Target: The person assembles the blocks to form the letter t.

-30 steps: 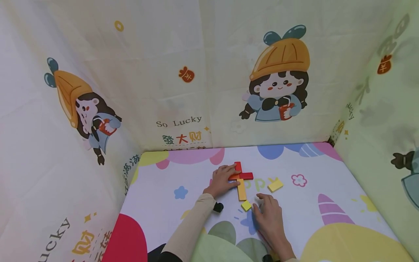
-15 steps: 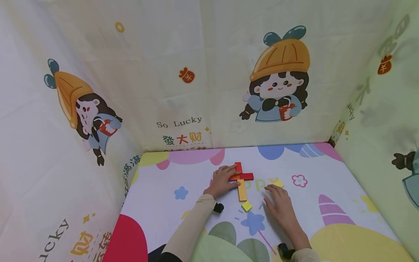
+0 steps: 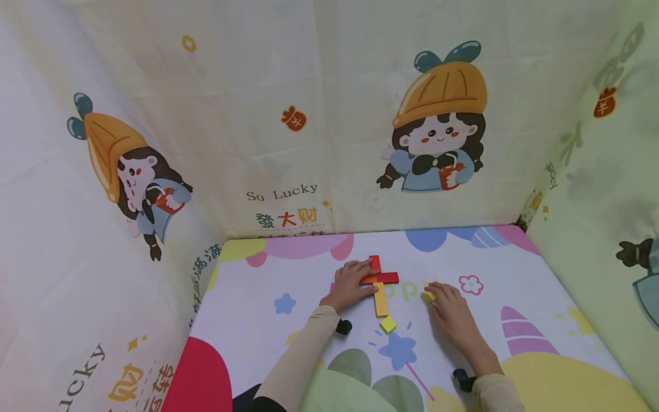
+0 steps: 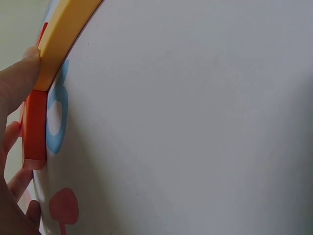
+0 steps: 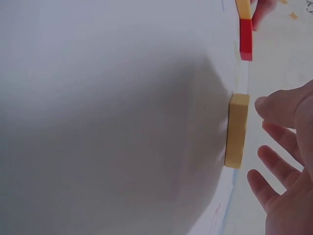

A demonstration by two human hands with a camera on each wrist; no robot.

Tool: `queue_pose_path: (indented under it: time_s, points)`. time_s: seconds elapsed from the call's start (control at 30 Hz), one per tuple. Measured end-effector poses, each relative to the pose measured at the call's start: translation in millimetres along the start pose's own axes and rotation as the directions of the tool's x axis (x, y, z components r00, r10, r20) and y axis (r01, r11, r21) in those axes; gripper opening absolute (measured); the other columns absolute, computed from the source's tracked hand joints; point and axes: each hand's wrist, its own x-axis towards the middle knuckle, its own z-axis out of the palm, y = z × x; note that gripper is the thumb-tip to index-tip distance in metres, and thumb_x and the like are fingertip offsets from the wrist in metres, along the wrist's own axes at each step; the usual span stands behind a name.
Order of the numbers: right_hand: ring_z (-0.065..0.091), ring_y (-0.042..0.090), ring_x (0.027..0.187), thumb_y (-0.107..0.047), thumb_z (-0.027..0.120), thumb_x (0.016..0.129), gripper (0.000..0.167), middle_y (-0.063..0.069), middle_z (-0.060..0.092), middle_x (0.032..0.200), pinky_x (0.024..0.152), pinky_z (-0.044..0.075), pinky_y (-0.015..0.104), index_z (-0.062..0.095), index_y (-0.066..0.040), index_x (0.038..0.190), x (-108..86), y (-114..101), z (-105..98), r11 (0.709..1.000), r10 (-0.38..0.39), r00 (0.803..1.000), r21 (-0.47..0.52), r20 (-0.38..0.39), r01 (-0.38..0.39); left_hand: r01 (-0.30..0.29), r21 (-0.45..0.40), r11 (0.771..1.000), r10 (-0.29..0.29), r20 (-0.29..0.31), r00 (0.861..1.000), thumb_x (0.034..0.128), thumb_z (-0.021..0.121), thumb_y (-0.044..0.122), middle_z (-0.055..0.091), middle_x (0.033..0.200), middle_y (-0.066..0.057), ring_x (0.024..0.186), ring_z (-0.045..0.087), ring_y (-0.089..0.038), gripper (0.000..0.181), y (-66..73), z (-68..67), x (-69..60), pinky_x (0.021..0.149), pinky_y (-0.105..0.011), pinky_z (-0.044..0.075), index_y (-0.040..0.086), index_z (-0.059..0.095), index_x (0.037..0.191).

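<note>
My left hand (image 3: 350, 285) rests on a joined group of flat blocks: an upright red block (image 3: 374, 262), a sideways red block (image 3: 389, 278), an orange block (image 4: 35, 127) and a long light-orange block (image 3: 381, 300). Its thumb touches the light-orange block, and the fingers reach over the red and orange ones. Over on the right, my right hand (image 3: 455, 312) hovers at a yellow block (image 3: 428, 297), partly covering it. In the right wrist view a gap shows between its spread fingers and that yellow block (image 5: 237, 129).
A small yellow block (image 3: 388, 325) lies turned at an angle just below the light-orange one. The tabletop (image 3: 515, 320) has a printed cartoon cover. Patterned cloth (image 3: 350, 114) hangs behind and on both sides.
My right hand has moved right and forward, from beside the small yellow block to the larger yellow block. The left hand stays on the joined blocks.
</note>
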Motion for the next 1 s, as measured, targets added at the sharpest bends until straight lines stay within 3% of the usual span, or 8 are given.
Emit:
queue_pose_path:
  time_s: [0.23,0.53,0.73,1.0]
  points:
    - [0.058,0.046,0.119,0.018,0.073,0.075,0.050,0.022,0.066,0.128,0.091,0.052,0.063,0.066,0.002,0.122,4.7,8,0,0.999,-0.045,0.999,-0.029,0.030,0.046,-0.014,-0.009,1.000,0.014,-0.004,1.000,0.0971,0.068,0.053,0.037,0.169,0.010,0.153,0.034,-0.028,0.054,-2.0,-0.1,0.2,0.116,-0.058,0.035,0.038,0.057,0.148]
    - [0.058,0.045,0.120,0.016,0.069,0.079,0.046,0.022,0.067,0.127,0.097,0.051,0.063,0.066,0.002,0.123,10.9,12,-1,0.998,-0.028,0.995,-0.047,0.093,0.032,-0.021,0.011,1.000,0.021,-0.001,1.000,0.0972,0.067,0.055,0.036,0.169,0.010,0.153,0.034,-0.028,0.055,-1.6,-1.1,0.0,0.116,-0.058,0.036,0.039,0.056,0.149]
    - [0.060,0.044,0.117,0.016,0.069,0.079,0.043,0.021,0.069,0.123,0.095,0.053,0.062,0.067,0.001,0.120,12.4,14,2,0.997,-0.040,0.995,-0.059,0.097,0.045,-0.013,0.007,1.000,0.013,0.011,1.000,0.0974,0.067,0.054,0.036,0.170,0.011,0.154,0.034,-0.028,0.055,0.5,-3.7,-0.6,0.117,-0.057,0.035,0.039,0.056,0.149]
    - [0.057,0.042,0.126,0.007,0.075,0.085,0.041,0.018,0.068,0.128,0.100,0.051,0.064,0.068,-0.002,0.124,12.0,16,1,0.995,0.058,0.977,-0.095,0.205,-0.039,-0.019,0.003,1.000,0.019,0.009,1.000,0.0978,0.067,0.054,0.036,0.170,0.009,0.153,0.034,-0.028,0.055,0.2,-3.3,-0.8,0.117,-0.058,0.035,0.038,0.055,0.149]
